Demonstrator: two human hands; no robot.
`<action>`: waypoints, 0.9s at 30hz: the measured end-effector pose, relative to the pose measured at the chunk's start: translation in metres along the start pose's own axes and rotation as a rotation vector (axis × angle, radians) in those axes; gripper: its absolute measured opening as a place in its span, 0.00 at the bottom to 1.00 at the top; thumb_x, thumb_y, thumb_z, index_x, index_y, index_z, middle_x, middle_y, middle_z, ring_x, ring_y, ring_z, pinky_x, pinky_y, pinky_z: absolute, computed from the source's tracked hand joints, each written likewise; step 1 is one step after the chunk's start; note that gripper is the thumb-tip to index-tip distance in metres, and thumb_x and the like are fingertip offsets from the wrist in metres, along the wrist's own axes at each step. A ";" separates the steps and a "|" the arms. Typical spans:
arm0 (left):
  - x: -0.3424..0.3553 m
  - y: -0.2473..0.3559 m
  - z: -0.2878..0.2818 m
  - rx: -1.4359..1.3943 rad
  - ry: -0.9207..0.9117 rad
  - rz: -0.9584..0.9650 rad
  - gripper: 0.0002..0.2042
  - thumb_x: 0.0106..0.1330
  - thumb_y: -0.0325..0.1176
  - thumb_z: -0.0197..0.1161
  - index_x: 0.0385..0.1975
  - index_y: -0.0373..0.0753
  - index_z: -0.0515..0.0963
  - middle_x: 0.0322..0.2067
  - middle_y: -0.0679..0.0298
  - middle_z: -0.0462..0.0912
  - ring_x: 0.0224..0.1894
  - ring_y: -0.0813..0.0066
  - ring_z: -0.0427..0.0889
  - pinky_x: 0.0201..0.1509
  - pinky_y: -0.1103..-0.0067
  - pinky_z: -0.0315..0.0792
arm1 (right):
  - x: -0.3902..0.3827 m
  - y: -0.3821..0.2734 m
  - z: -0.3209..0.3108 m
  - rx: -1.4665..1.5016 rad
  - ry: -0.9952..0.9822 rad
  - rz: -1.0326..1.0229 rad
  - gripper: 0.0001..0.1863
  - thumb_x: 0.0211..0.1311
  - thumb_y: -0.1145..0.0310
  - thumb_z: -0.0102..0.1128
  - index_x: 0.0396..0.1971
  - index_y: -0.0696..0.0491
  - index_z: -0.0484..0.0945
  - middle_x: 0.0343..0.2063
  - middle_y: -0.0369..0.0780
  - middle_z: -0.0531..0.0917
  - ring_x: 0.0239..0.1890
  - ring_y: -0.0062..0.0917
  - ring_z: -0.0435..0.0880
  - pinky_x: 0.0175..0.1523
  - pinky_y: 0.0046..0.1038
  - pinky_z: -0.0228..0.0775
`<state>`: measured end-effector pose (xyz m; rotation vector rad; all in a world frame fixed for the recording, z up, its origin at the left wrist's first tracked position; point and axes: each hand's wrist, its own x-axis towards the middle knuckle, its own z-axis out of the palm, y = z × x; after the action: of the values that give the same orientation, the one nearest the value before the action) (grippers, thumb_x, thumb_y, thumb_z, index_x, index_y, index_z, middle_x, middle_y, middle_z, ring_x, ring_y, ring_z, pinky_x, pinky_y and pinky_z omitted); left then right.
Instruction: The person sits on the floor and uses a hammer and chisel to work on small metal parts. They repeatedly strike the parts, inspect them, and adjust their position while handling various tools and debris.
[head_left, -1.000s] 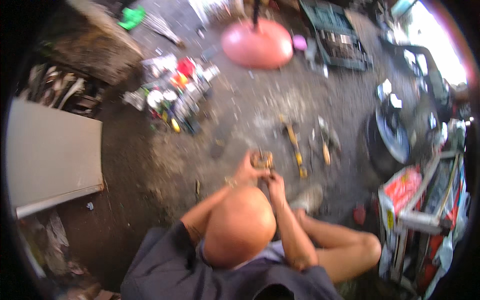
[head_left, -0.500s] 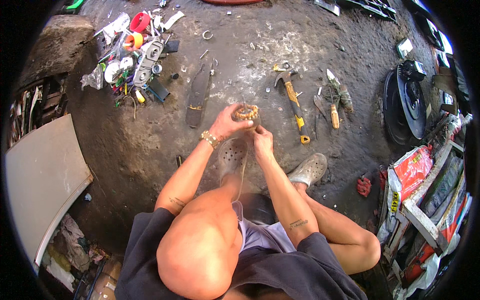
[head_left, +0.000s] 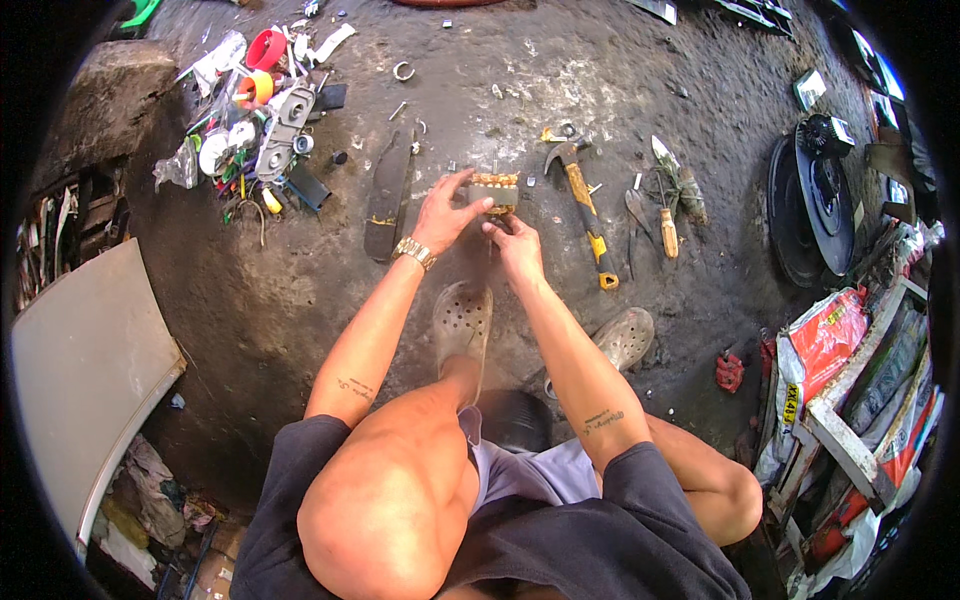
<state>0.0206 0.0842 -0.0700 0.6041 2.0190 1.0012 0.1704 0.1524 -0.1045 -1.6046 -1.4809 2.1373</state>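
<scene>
Even daylight, moderately bright; soft, short shadows under forearms. No strong glare. Centre sharp. Heavy fisheye bending toward rim, black vignette at corners, slight edge softness.

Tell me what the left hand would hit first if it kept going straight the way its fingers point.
The left hand points up and to the right, and its fingertips already touch the small block wound with copper wire. That block comes first; beyond it lies bare floor, though depth is hard to judge.

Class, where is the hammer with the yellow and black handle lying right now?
In the head view, the hammer lies on the dirty floor just to the right of the right hand, with a wooden-handled tool further right.
</scene>
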 end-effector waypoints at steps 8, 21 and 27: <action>0.003 0.002 -0.009 0.196 -0.035 0.158 0.36 0.53 0.51 0.77 0.62 0.47 0.75 0.57 0.58 0.79 0.61 0.59 0.76 0.65 0.65 0.70 | -0.004 -0.015 -0.001 -0.050 0.000 0.089 0.07 0.69 0.72 0.61 0.40 0.58 0.84 0.25 0.32 0.83 0.24 0.13 0.76 0.29 0.20 0.64; 0.002 -0.014 -0.006 0.302 0.072 0.275 0.41 0.52 0.51 0.79 0.66 0.44 0.70 0.60 0.56 0.77 0.57 0.60 0.79 0.59 0.65 0.74 | -0.016 -0.026 -0.040 -0.423 0.028 -0.019 0.18 0.65 0.64 0.68 0.51 0.57 0.84 0.35 0.36 0.88 0.29 0.18 0.83 0.34 0.23 0.74; -0.025 0.001 -0.028 -0.037 0.203 0.060 0.28 0.64 0.41 0.72 0.63 0.40 0.74 0.57 0.63 0.80 0.50 0.75 0.79 0.43 0.78 0.79 | 0.036 -0.076 -0.241 -1.103 0.840 -0.574 0.22 0.66 0.60 0.63 0.57 0.51 0.78 0.56 0.47 0.79 0.60 0.42 0.76 0.60 0.43 0.69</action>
<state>0.0126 0.0551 -0.0476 0.5653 2.1634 1.1741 0.3072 0.3651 -0.0698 -1.5803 -2.3897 0.1651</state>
